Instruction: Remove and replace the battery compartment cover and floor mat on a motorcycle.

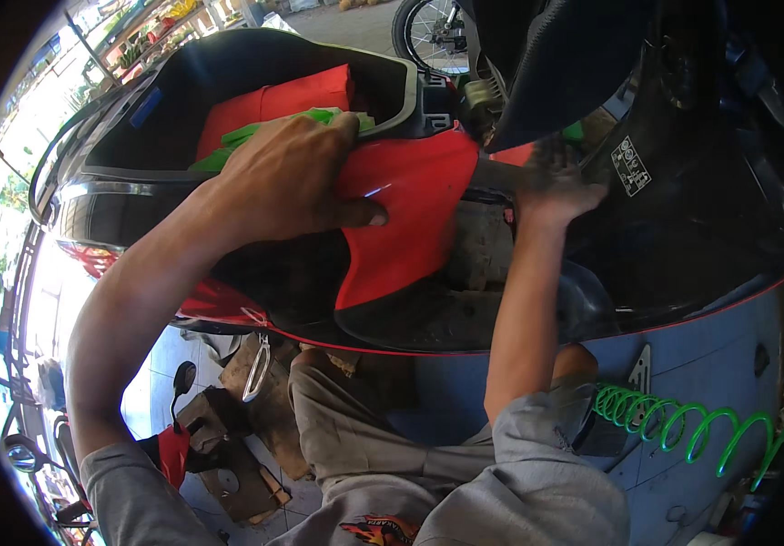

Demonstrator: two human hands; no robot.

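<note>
A scooter lies across my view with its under-seat storage bin (410, 86) uncovered. My left hand (287, 173) is closed over the bin's near rim and the top of a glossy red body panel (410, 209), thumb on the panel's outer face. Beside its fingers, a red folded item (278, 102) and green material (237, 136) lie in the bin. My right hand (551, 182) is over the scooter's middle, at the right end of the red panel, fingers stretched upward and thumb apart. It is slightly blurred, and its far side is hidden.
The raised black seat (565, 73) stands close above my right hand. A coiled green hose (683, 428) hangs at the lower right. Below the scooter are the metal foot peg (257, 371), cardboard (269, 400) and a red part with a mirror (173, 455). Another wheel (433, 36) stands behind.
</note>
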